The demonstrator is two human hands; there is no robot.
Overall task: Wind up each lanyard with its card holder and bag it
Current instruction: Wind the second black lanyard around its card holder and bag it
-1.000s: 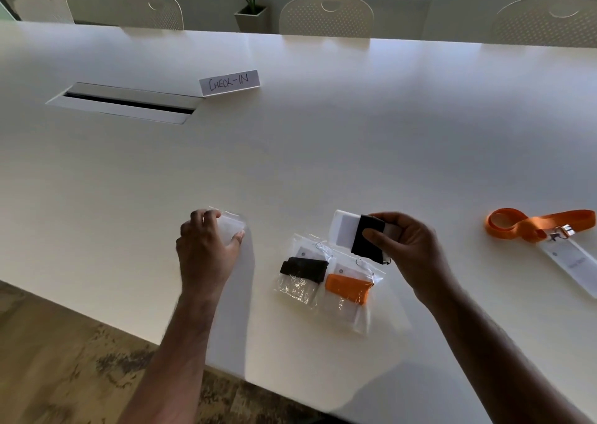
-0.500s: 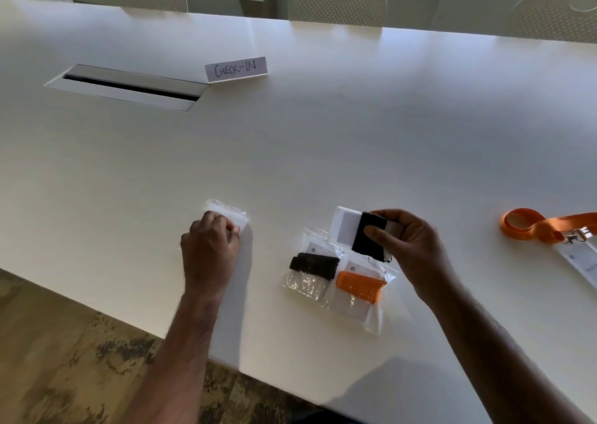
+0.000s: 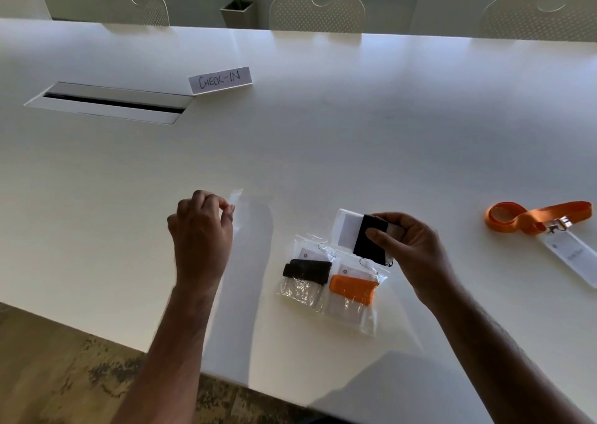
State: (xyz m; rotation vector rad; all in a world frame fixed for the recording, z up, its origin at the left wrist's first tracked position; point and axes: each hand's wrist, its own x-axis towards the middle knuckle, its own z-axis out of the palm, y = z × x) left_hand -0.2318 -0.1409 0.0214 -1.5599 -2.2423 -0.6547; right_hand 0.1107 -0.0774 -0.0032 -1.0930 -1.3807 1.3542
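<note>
Head view over a white table (image 3: 323, 152): near its front edge, the left hand (image 3: 202, 239) pinches an empty clear bag (image 3: 240, 210) by one edge. Just right, the right hand (image 3: 410, 252) clamps a black lanyard (image 3: 370, 239) wound round its card holder (image 3: 347, 230), above two filled bags (image 3: 326, 281). An orange lanyard (image 3: 529, 218) lies loose toward the right edge.

2 filled bags (image 3: 329, 281) btwn hands; loose lanyard (image 3: 529, 218) far right.
</note>
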